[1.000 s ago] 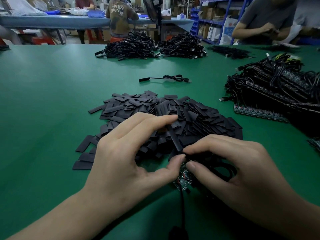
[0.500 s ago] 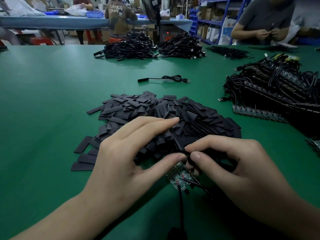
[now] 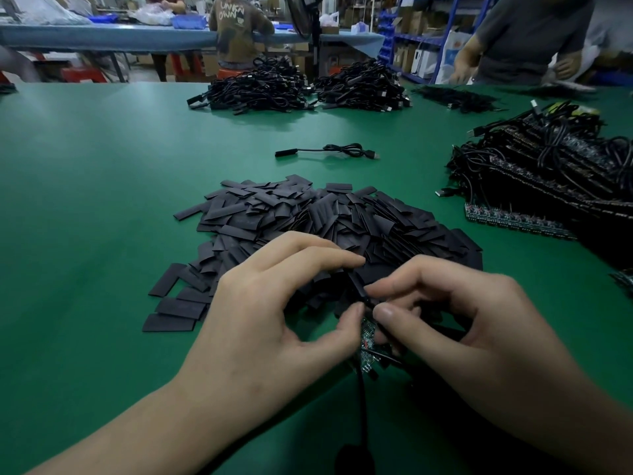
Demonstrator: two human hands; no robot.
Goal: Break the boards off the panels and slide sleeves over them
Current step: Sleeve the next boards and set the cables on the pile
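Note:
A small circuit board [image 3: 367, 344] with a black cable hanging toward me sits between my two hands, partly hidden by my thumbs. My left hand [image 3: 274, 313] pinches a flat black sleeve [image 3: 356, 284] at the board's top end, thumb against index finger. My right hand [image 3: 455, 323] grips the board from the right, thumb on its upper edge. Just beyond my fingers lies a heap of black sleeves [image 3: 318, 224]. Stacked panels with wired boards [image 3: 534, 186] lie at the right.
A single sleeved cable [image 3: 325, 151] lies beyond the sleeve heap. Two piles of black cables [image 3: 298, 87] sit at the far edge of the green table [image 3: 85, 200]. A person in a grey shirt [image 3: 527, 36] works at the far right.
Both hands have lifted slightly and drawn closer together. My left fingers have curled in onto a sleeve, which now stands over the board's top end.

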